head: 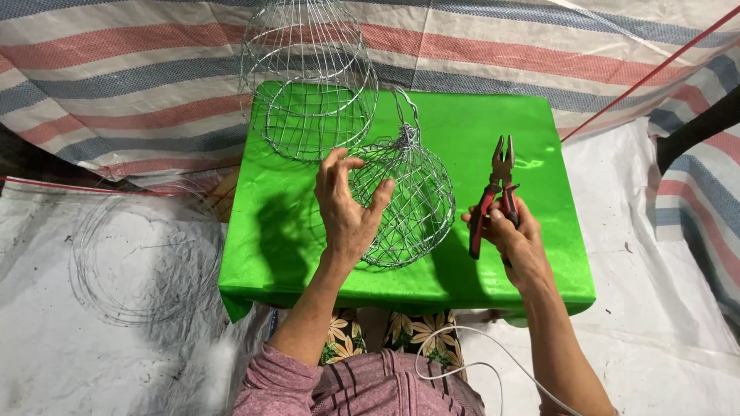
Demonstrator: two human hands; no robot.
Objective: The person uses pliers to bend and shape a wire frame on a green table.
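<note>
Striped tarpaulin in red, blue and cream hangs behind and beneath a low stand wrapped in shiny bright-green cloth, and pale plastic sheeting covers the ground on both sides. On the green cloth, near its middle, lies a rounded, bulb-shaped basket of thin silver wire mesh, its gathered neck and wire loop pointing away from the person. The left hand rests against the left side of this basket, fingers spread wide and curled over the mesh, gripping it lightly. The right hand is closed around the handles of 1 pair of red-and-black-handled steel pliers, held upright just to the right of the basket, apart from it; the plier nose points away from the person. Behind the basket, at the far left corner of the cloth, stands a taller open dome-shaped silver wire cage, touching or nearly touching the basket's neck. Loose coils of thin wire lie on the sheeting to the left, well apart. A white cord trails over the person's lap.
</note>
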